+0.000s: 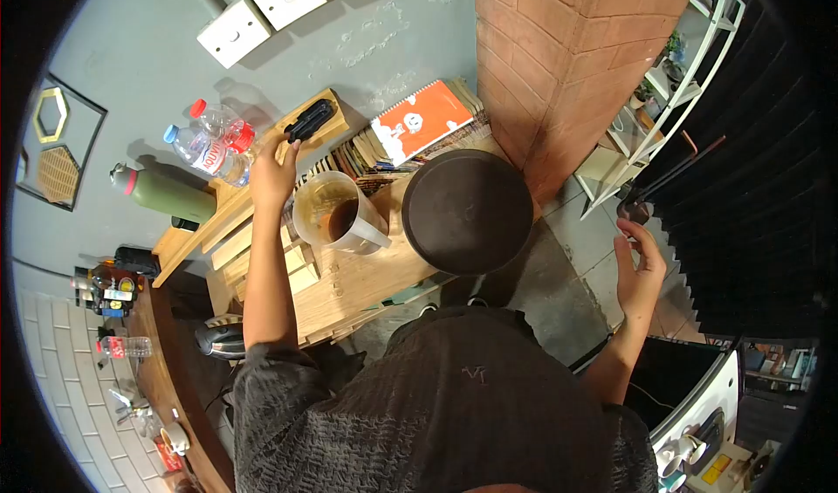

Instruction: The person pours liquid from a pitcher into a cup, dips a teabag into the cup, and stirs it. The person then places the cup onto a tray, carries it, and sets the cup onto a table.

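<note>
- I count one pair of dark glasses (635, 210) past the desk's (340, 299) right end, pinched by the right hand (642, 270).
- One black case (312, 120), ledge's (336, 128) right end, gripped by the left hand (273, 177).
- Two bottles (208, 155); one label partly reads "QUVI".

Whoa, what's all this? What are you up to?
A person in a dark shirt has both hands out. The right hand is holding what looks like dark glasses out to the side, near the lenses. The left hand is at a black case on a wooden ledge; I can't tell if it's gripping it. A pitcher with brown liquid inside stands nearby.
</note>
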Available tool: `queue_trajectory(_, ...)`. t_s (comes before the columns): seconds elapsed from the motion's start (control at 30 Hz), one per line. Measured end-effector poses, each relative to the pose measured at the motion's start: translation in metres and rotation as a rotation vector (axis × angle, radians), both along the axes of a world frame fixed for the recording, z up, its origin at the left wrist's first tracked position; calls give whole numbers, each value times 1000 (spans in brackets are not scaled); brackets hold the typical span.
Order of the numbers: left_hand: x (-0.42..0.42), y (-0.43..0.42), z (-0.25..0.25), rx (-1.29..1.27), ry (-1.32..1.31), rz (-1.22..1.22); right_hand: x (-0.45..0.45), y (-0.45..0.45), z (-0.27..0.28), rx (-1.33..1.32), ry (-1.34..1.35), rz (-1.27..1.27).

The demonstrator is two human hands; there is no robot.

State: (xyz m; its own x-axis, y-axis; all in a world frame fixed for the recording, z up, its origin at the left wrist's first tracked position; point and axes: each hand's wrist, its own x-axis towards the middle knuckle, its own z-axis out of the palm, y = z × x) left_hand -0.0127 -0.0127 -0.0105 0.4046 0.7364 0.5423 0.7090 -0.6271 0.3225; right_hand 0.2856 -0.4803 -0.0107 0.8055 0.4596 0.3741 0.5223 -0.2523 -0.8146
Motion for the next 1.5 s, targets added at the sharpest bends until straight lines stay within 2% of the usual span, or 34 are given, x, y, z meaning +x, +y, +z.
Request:
queue_trajectory(0.03,-2,-17,13,-115,-88,-78,3,3,-2,15,-6,40)
queue_trajectory(0.1,0,-69,52,-556,-197,-180,7,10,-6,27,-2,81)
queue_trajectory(0.17,2,-112,61,-685,-346,-280,7,20,-9,57,77,154)
queue_trajectory(0.27,9,-156,54,-853,-414,-346,-1,35,-6,93,103,224)
queue_trajectory(0.47,22,-177,4,-1064,-480,-528,-34,44,7,39,50,269)
queue_trajectory(0.57,18,-177,-10,-1159,-469,-612,-59,38,14,17,24,186)
queue_trajectory(0.7,6,-172,-17,-1221,-349,-617,-98,33,11,106,101,102)
queue_trajectory(0.9,-23,-153,-17,-1283,-304,-786,-163,47,6,107,118,42)
queue_trajectory(1.1,-42,-145,-22,-1294,-233,-845,-217,52,10,63,151,35)
queue_trajectory(1.5,-43,-145,-25,-1284,-209,-960,-240,28,14,78,82,-112)
